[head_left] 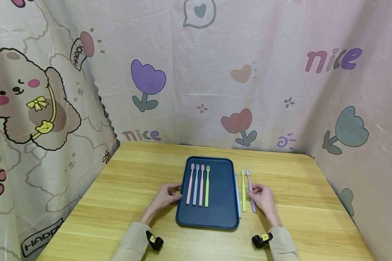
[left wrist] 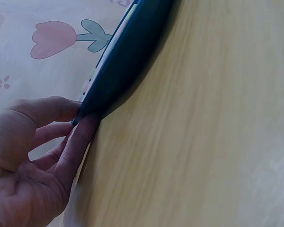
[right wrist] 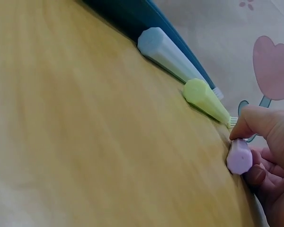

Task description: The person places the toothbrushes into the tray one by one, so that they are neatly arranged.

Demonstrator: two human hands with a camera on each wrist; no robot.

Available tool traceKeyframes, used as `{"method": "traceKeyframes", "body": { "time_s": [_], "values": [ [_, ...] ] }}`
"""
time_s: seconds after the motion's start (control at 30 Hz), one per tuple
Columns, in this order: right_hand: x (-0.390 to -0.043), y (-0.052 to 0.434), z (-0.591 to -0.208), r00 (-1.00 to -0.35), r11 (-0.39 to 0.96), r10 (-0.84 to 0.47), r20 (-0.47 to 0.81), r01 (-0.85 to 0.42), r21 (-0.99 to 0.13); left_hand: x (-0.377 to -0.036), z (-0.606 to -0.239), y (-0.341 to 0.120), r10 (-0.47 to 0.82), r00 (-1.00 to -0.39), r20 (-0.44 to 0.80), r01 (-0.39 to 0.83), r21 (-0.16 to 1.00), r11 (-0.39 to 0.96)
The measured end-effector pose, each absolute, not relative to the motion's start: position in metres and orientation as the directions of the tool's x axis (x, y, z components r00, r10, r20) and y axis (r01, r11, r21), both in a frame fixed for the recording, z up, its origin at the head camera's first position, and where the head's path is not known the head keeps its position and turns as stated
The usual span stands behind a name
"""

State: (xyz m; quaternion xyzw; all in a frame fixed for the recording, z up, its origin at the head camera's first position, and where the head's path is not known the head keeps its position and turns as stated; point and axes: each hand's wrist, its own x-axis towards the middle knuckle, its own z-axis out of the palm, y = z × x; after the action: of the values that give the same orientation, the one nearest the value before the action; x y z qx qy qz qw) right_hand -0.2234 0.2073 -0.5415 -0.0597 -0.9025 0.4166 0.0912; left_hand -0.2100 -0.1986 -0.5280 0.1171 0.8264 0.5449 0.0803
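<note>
A dark blue tray [head_left: 220,214] lies mid-table with several toothbrushes in a row: pink [head_left: 190,185], light blue [head_left: 196,185], pink [head_left: 201,185] and green [head_left: 207,186]. Right of the tray lie a pale blue toothbrush [head_left: 237,195], a green toothbrush [head_left: 243,190] and a purple toothbrush [head_left: 250,192]. My left hand [head_left: 167,194] touches the tray's left rim [left wrist: 128,61] with its fingertips [left wrist: 83,130]. My right hand [head_left: 262,197] pinches the purple toothbrush [right wrist: 240,157] between thumb and fingers on the table; the green toothbrush [right wrist: 206,99] and pale blue toothbrush [right wrist: 168,49] lie beside it.
The wooden table [head_left: 124,188] is walled in by a pink cartoon-print cloth [head_left: 215,72] at the back and both sides. Bare wood shows left of the tray, right of the loose toothbrushes and along the front edge.
</note>
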Motion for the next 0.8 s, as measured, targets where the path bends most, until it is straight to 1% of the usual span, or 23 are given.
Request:
{"method": "traceKeyframes", "body": {
  "time_s": [0.2,0.53,0.8],
  "values": [
    [-0.2241,0.2071,-0.5409,-0.978,0.656,0.169,0.122,0.019,-0.754,-0.2105,-0.5286,-0.1994,0.281,-0.960,-0.001,0.109,0.920,0.376],
    [-0.2250,0.2092,-0.5427,-0.976,0.620,0.180,0.125,0.014,-0.784,-0.2096,-0.5278,-0.1986,0.283,-0.959,0.000,0.114,0.915,0.387],
    [-0.2248,0.2108,-0.5391,-0.978,0.515,0.196,0.066,0.045,-0.856,-0.2106,-0.5262,-0.1980,0.287,-0.958,0.011,0.127,0.912,0.389]
  ]
}}
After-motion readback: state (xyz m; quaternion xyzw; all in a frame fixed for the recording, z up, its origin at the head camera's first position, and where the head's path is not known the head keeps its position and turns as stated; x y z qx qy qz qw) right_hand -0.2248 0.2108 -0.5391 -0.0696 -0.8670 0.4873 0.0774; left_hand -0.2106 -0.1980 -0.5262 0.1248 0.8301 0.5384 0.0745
